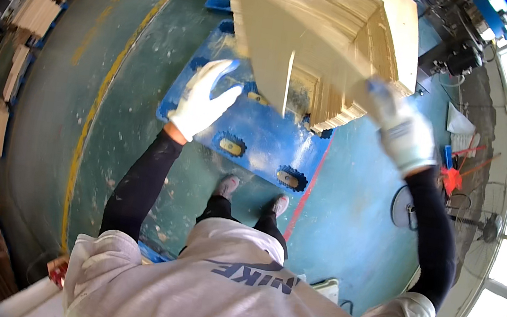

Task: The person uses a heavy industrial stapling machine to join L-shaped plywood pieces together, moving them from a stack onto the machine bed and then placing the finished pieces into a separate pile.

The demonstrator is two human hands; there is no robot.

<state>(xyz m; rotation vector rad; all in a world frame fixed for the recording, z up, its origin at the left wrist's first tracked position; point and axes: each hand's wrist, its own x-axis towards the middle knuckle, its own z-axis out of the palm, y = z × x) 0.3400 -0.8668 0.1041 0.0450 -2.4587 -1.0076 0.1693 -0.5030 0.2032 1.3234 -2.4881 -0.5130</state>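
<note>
A thin, pale wooden panel (283, 39), smeared by motion, is tilted in front of a stack of similar cut panels (396, 29). My right hand (405, 131), in a white glove with blue fingertips, grips the panel's right end; the fingers are blurred. To the left of the panel, my left hand (204, 101) wears a matching glove. Its thumb and fingers are spread, with nothing between them, and it is apart from the panel. Beneath the stack lies a blue plastic pallet (261, 150), dusty and with oval holes.
My shoes (228, 185) stand just before the pallet's near edge. Dark machinery (459, 58) is at the far right, and a fan (403, 207) stands by the right wall. More stacked boards (35, 14) line the left side. A yellow line (105, 82) marks the green floor.
</note>
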